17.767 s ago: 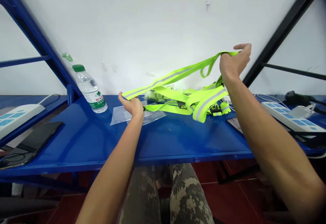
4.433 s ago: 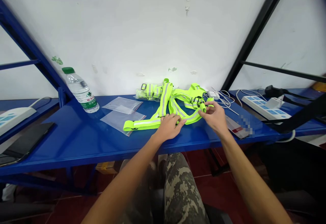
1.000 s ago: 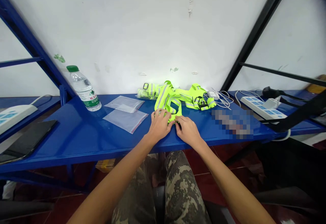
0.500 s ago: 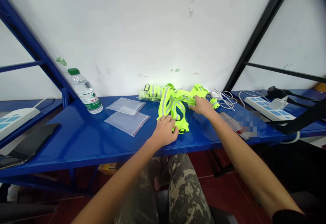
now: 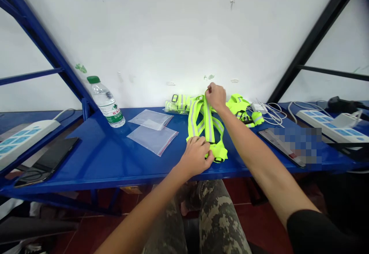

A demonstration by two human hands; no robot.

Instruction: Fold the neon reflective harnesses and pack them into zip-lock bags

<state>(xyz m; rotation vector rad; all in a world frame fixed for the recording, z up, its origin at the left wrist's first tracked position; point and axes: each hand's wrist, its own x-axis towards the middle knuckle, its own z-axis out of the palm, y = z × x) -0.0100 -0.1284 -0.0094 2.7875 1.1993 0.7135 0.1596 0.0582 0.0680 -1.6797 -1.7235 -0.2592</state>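
A neon-yellow reflective vest made of straps with grey stripes lies on the blue table in front of me. My left hand is closed on its near end, close to the table's front edge, beside a black buckle. Farther back, my right hand pinches a strap and holds it raised, so the strap runs down toward my left hand. More yellow straps and a dark buckle lie to the right of it. Behind the vest sits another folded yellow bundle, partly in clear plastic.
Two clear zip bags lie left of the vest, with a water bottle behind them. A phone and white cables are at the right. Power strips and a dark phone lie farther left.
My right hand has moved back and up, pulling a strap straight away from my left hand. My left hand stays on the near end. The view has shifted slightly.
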